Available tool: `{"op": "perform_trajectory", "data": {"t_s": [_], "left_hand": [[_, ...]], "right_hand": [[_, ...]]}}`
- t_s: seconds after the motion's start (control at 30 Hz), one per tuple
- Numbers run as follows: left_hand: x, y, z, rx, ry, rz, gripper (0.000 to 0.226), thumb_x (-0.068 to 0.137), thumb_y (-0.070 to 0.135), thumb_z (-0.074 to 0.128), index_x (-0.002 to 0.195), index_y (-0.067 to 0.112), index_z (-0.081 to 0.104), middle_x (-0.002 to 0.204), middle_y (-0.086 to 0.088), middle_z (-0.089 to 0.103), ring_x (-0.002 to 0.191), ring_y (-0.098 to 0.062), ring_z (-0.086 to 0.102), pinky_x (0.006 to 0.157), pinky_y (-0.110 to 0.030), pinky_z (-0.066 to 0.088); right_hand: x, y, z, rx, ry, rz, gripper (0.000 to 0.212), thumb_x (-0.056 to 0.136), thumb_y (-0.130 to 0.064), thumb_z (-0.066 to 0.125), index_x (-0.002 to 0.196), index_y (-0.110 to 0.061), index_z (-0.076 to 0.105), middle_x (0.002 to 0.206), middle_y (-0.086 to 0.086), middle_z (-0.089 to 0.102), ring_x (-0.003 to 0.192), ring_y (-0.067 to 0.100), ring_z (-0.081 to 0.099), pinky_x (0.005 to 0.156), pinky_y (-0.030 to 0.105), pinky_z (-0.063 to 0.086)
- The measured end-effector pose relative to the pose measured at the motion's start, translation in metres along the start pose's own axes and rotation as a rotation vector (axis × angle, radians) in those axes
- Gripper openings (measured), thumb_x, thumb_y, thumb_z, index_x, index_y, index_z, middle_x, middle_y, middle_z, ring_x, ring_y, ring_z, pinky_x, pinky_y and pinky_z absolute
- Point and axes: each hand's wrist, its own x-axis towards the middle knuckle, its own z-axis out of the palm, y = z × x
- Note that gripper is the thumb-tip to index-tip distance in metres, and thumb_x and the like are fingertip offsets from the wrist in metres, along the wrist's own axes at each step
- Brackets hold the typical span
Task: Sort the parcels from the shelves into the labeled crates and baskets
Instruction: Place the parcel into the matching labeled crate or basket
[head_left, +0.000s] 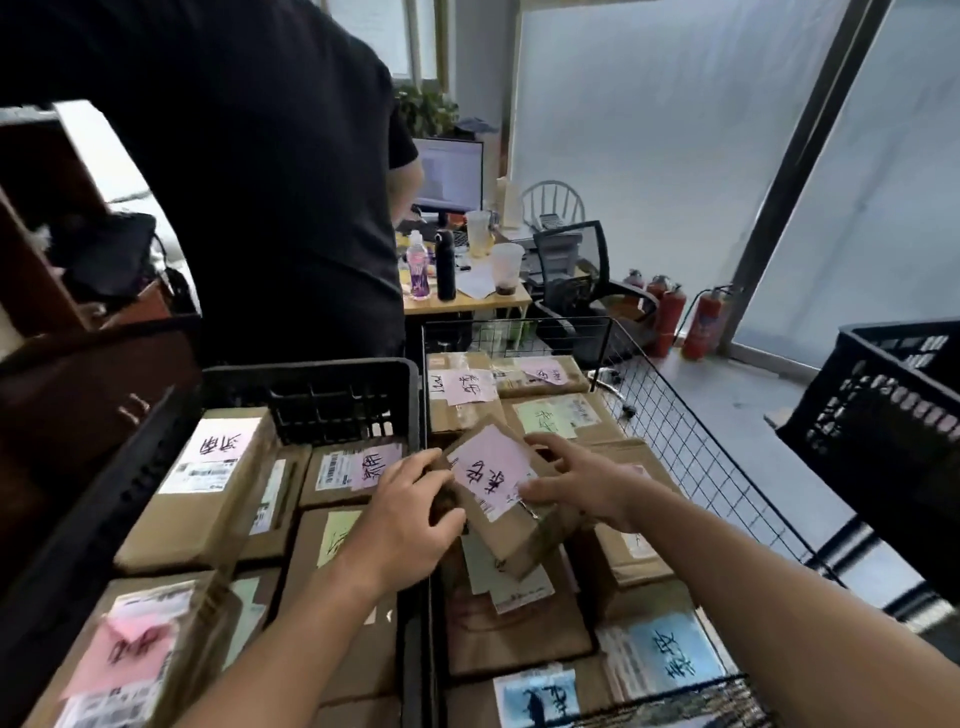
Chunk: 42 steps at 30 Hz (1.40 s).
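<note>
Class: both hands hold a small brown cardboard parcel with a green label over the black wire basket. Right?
No, the head view shows a pink label. Left hand and right hand hold the brown cardboard parcel over the black wire basket.

left hand, right hand hold pink-label parcel | over wire basket
</note>
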Motion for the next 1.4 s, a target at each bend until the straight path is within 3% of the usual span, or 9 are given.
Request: {"op": "perform_trajectory", "data": {"t_s": [0.1, 0.3, 0.4, 0.53, 0.63, 0.8, 1.03, 1.23, 1.4], "left_hand": [[-0.001, -0.002, -0.001, -0.003, 0.001, 0.020, 0.048, 0.095, 0.038, 0.055, 0.140, 0.023, 0.049, 0.155, 0.012, 0.025, 0.143, -0.009, 0.013, 0.116, -0.028, 0.015], [-0.002, -0.003, 0.001, -0.014, 0.018, 0.008, 0.047, 0.095, 0.037, 0.056, 0.140, 0.024, 0.051, 0.155, 0.015, 0.027, 0.143, -0.007, 0.015, 0.116, -0.027, 0.015], [-0.003, -0.001, 0.000, -0.014, 0.021, 0.000, 0.047, 0.095, 0.037, 0.057, 0.139, 0.024, 0.051, 0.154, 0.017, 0.027, 0.143, -0.005, 0.015, 0.114, -0.024, 0.014], [-0.004, 0.000, -0.001, -0.025, 0.016, -0.008, 0.046, 0.094, 0.038, 0.058, 0.138, 0.025, 0.052, 0.154, 0.020, 0.026, 0.142, 0.000, 0.013, 0.113, -0.021, 0.015], [-0.005, 0.001, 0.000, -0.033, 0.026, -0.018, 0.044, 0.095, 0.037, 0.058, 0.137, 0.025, 0.053, 0.153, 0.022, 0.026, 0.139, 0.004, 0.015, 0.115, -0.024, 0.018], [-0.006, 0.003, 0.000, -0.033, 0.028, -0.013, 0.040, 0.096, 0.034, 0.058, 0.135, 0.028, 0.054, 0.144, 0.029, 0.024, 0.132, 0.009, 0.015, 0.109, -0.020, 0.017], [-0.006, 0.001, 0.000, -0.035, 0.028, -0.014, 0.042, 0.095, 0.035, 0.058, 0.137, 0.029, 0.052, 0.150, 0.026, 0.026, 0.136, 0.005, 0.017, 0.113, -0.025, 0.019], [-0.007, 0.003, -0.002, -0.025, 0.020, -0.029, 0.044, 0.095, 0.037, 0.058, 0.138, 0.030, 0.050, 0.154, 0.023, 0.024, 0.143, -0.002, 0.017, 0.113, -0.026, 0.019], [-0.006, 0.004, -0.005, -0.013, -0.013, -0.023, 0.049, 0.093, 0.040, 0.060, 0.140, 0.031, 0.048, 0.156, 0.020, 0.022, 0.145, -0.006, 0.014, 0.116, -0.030, 0.017]], "right_hand": [[0.019, 0.003, -0.011, 0.032, -0.053, 0.012, 0.074, 0.085, -0.031, 0.081, 0.147, -0.043, 0.042, 0.123, 0.005, 0.053, 0.108, 0.032, 0.065, 0.092, 0.051, 0.059], [0.039, 0.000, -0.033, 0.021, -0.173, 0.053, 0.070, 0.089, -0.022, 0.077, 0.144, -0.048, 0.043, 0.123, 0.005, 0.061, 0.101, 0.029, 0.071, 0.064, 0.034, 0.056], [0.045, -0.004, -0.041, -0.008, -0.219, 0.023, 0.070, 0.087, -0.019, 0.078, 0.144, -0.047, 0.047, 0.124, 0.007, 0.063, 0.097, 0.026, 0.070, 0.077, 0.042, 0.057], [0.049, -0.014, -0.041, -0.128, -0.289, -0.078, 0.067, 0.090, -0.008, 0.073, 0.146, -0.036, 0.048, 0.121, 0.003, 0.066, 0.105, 0.021, 0.069, 0.089, 0.035, 0.058], [0.058, -0.011, -0.026, -0.170, -0.229, -0.143, 0.061, 0.090, -0.017, 0.074, 0.144, -0.034, 0.051, 0.123, 0.002, 0.066, 0.107, 0.021, 0.067, 0.096, 0.040, 0.057], [0.070, 0.011, -0.009, -0.436, 0.141, -0.278, 0.062, 0.094, -0.041, 0.069, 0.151, -0.039, 0.044, 0.162, 0.002, 0.032, 0.146, 0.029, 0.034, 0.117, 0.047, 0.033], [0.059, 0.032, -0.005, -0.595, -0.013, -0.342, 0.073, 0.087, -0.070, 0.059, 0.152, -0.055, 0.029, 0.170, -0.008, 0.006, 0.157, 0.028, 0.002, 0.122, 0.066, 0.013], [0.066, 0.039, 0.003, -0.659, 0.020, -0.333, 0.076, 0.085, -0.062, 0.069, 0.151, -0.051, 0.034, 0.169, -0.013, 0.008, 0.154, 0.030, 0.017, 0.121, 0.065, 0.020], [0.060, 0.036, 0.007, -0.686, 0.025, -0.302, 0.075, 0.090, -0.056, 0.067, 0.155, -0.049, 0.030, 0.170, -0.010, 0.003, 0.155, 0.030, 0.011, 0.122, 0.061, 0.017]]}}
